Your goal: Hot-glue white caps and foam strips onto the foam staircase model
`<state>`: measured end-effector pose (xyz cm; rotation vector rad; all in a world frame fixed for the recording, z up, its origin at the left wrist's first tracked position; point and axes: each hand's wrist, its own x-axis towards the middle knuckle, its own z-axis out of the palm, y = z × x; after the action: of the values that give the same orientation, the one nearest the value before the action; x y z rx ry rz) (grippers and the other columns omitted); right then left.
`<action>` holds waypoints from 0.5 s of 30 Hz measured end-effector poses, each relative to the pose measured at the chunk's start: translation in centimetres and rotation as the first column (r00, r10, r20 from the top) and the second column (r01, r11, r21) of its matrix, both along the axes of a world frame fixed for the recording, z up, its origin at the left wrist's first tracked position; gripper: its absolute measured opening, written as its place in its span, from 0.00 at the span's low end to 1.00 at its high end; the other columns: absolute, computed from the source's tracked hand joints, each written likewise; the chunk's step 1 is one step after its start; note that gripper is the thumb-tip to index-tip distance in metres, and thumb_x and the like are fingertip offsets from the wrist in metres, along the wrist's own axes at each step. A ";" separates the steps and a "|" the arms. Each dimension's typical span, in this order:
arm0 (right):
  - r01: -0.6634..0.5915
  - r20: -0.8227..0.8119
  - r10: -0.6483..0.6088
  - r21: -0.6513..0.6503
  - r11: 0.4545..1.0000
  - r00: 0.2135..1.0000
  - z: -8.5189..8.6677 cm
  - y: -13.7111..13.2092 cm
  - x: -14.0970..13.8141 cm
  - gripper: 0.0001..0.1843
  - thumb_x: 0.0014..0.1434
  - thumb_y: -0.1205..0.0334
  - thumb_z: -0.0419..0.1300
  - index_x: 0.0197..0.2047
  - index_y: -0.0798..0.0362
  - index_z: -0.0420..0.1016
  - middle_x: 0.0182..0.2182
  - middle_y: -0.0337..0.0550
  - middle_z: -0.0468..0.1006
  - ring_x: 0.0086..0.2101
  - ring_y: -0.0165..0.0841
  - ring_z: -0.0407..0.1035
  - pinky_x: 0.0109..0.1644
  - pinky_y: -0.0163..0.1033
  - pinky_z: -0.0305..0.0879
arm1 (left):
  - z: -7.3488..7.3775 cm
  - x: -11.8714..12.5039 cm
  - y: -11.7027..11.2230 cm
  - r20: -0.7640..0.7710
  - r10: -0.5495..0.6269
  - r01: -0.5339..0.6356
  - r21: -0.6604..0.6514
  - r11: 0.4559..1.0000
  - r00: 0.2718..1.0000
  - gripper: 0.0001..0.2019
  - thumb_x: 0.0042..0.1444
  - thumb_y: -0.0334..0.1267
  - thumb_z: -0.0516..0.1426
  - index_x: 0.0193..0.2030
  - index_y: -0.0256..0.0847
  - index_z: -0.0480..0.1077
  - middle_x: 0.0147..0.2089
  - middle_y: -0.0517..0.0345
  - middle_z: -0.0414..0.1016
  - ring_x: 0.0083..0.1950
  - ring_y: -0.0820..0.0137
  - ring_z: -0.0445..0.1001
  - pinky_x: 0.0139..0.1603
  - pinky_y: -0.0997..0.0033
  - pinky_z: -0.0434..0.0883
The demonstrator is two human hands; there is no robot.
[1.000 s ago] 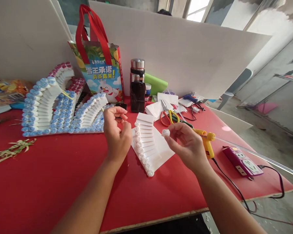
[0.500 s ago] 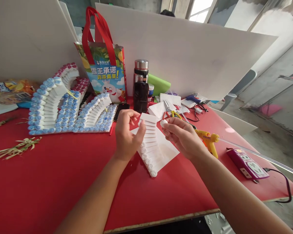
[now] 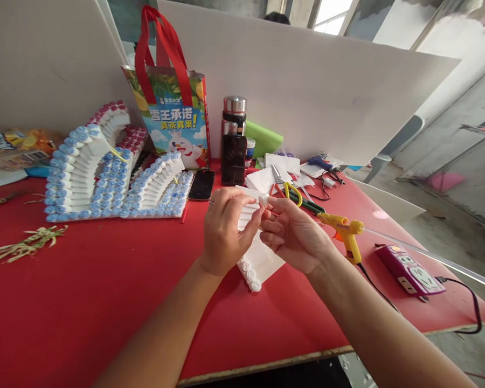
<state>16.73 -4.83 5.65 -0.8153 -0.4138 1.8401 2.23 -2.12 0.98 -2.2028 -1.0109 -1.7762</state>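
A small white paper rosette [image 3: 263, 200] is pinched between the fingertips of both hands. My left hand [image 3: 227, 230] has its thumb and forefinger closed at the rosette's left side. From the right, my right hand [image 3: 298, 233] grips it with thumb and forefinger, its other fingers curled below. Beneath the hands lies a white sheet [image 3: 269, 260] with a stepped white paper piece [image 3: 246, 215] on it. A line of white rosettes [image 3: 250, 274] runs along that piece's left edge; my left hand hides its upper part.
Right of the hands lie scissors [image 3: 293, 194], a yellow glue gun [image 3: 347, 230] and a purple power strip [image 3: 410, 269]. Fan shapes with blue rosettes [image 3: 81, 178] stand at left. Behind are a phone [image 3: 201, 185], an upright dark phone [image 3: 233, 160], a flask [image 3: 235, 113] and a bag [image 3: 173, 121].
My left hand has moved right and closed its fingers at the rosette. My right hand has shifted slightly left with the rosette, so the two hands now meet above the sheet.
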 end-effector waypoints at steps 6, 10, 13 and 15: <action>0.007 -0.002 -0.007 -0.001 1.000 1.000 -0.3 0.0 -0.3 0.12 0.53 0.63 0.71 0.34 0.56 0.71 0.24 0.32 0.67 0.19 0.19 0.49 0.18 0.27 0.46 | 0.1 0.0 -0.1 0.022 -0.003 0.003 -0.008 1.000 1.000 0.09 0.59 0.34 0.63 0.45 0.42 0.69 0.44 0.50 0.73 0.48 0.63 0.74 0.48 0.62 0.74; 0.006 -0.018 -0.005 0.036 0.999 1.000 -0.5 0.0 -0.6 0.12 0.54 0.64 0.70 0.33 0.55 0.70 0.23 0.31 0.65 0.19 0.19 0.49 0.18 0.27 0.47 | 0.1 0.1 -0.2 0.021 -0.005 0.005 0.010 1.000 1.000 0.09 0.59 0.33 0.63 0.44 0.42 0.69 0.43 0.51 0.73 0.47 0.63 0.74 0.48 0.62 0.74; 0.013 -0.021 -0.012 0.063 0.998 1.000 -0.6 0.0 -0.8 0.12 0.53 0.64 0.70 0.33 0.55 0.70 0.23 0.31 0.65 0.19 0.19 0.50 0.18 0.27 0.47 | 0.1 0.0 -0.1 0.019 -0.006 0.006 0.017 1.000 1.000 0.08 0.59 0.33 0.63 0.43 0.42 0.69 0.42 0.51 0.73 0.46 0.63 0.74 0.48 0.62 0.74; 0.012 -0.024 -0.010 0.071 0.997 1.000 -0.6 0.0 -0.9 0.12 0.53 0.63 0.70 0.34 0.55 0.70 0.24 0.31 0.65 0.19 0.19 0.50 0.19 0.27 0.47 | 0.1 0.0 -0.1 0.009 -0.007 0.006 0.026 1.000 1.000 0.08 0.59 0.32 0.63 0.43 0.42 0.69 0.42 0.51 0.74 0.46 0.64 0.74 0.48 0.61 0.74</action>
<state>15.86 -4.87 5.01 -0.7451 -0.4565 1.8130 2.25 -2.21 1.09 -2.1874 -0.9785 -1.7932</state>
